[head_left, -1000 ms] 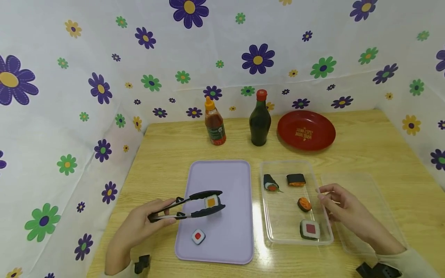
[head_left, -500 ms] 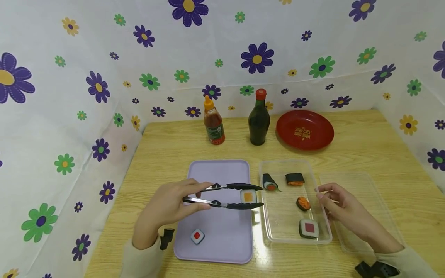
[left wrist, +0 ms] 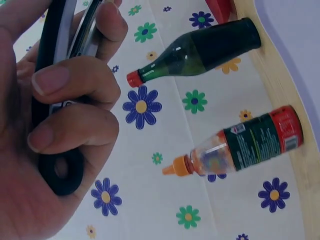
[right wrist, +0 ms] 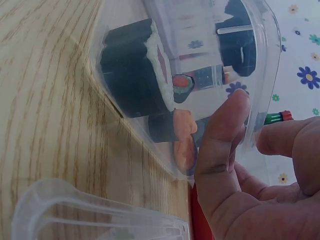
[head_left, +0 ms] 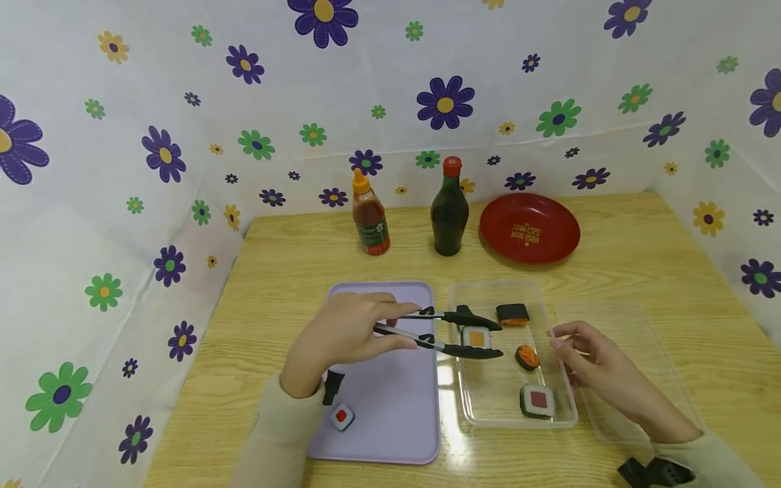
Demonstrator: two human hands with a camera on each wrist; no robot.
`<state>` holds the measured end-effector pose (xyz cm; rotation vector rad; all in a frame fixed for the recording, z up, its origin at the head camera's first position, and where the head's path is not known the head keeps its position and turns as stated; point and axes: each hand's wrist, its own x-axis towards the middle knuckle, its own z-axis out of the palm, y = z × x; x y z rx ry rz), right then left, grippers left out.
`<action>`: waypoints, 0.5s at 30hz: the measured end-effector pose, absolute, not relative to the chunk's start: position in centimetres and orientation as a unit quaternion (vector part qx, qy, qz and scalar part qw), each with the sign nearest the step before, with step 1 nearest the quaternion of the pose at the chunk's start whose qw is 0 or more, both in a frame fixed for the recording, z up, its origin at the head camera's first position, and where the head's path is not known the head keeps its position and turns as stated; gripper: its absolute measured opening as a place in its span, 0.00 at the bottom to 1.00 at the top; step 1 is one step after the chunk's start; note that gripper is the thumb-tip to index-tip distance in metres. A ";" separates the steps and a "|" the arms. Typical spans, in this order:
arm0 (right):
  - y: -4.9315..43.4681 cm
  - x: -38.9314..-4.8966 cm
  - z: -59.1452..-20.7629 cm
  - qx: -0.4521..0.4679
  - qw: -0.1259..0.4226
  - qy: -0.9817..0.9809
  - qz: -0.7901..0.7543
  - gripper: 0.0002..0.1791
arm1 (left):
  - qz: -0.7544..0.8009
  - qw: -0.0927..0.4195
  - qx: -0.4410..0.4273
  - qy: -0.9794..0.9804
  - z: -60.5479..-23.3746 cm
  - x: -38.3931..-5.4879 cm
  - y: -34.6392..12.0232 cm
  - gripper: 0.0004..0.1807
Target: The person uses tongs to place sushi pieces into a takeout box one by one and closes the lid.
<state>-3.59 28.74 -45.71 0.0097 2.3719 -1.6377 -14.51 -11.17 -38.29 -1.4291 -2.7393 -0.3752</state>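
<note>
My left hand (head_left: 350, 329) grips black-tipped kitchen tongs (head_left: 430, 338). Between the tong tips is a sushi roll with an orange centre (head_left: 476, 337), held above the left part of a clear plastic container (head_left: 506, 423). My right hand (head_left: 601, 362) holds that container by its right rim, thumb and fingers at the wall. Inside lie a roll with a dark red centre (head_left: 537, 401), an orange-topped piece (head_left: 527, 357), a seaweed-wrapped piece (head_left: 512, 314) and a hand roll (head_left: 465, 316), mostly hidden behind the tongs. The left wrist view shows fingers curled around the tongs' handle (left wrist: 61, 172).
A lilac tray (head_left: 390, 434) lies left of the container, bearing a small roll with a red centre (head_left: 342, 417). A clear lid (head_left: 647, 352) lies flat at the right. Behind stand a sauce bottle (head_left: 371, 220), a dark green bottle (head_left: 449, 213) and a red plate (head_left: 529, 230).
My left hand has carried the tongs and the orange-centred roll rightward from above the lilac tray to over the container. My right hand has stayed at the container's rim.
</note>
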 end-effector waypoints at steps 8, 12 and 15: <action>28.7 -3.7 -45.7 0.008 0.131 0.821 -0.556 0.22 | -0.074 -0.007 -0.461 -0.884 -37.9 -14.5 -8.2 0.30; 28.7 -3.7 -45.7 0.005 0.128 0.821 -0.556 0.22 | -0.037 -0.014 -0.454 -0.890 -37.7 -14.3 -6.9 0.30; 28.7 -3.7 -45.8 0.003 0.127 0.819 -0.560 0.22 | -0.016 -0.032 -0.446 -0.894 -37.6 -14.2 -6.1 0.30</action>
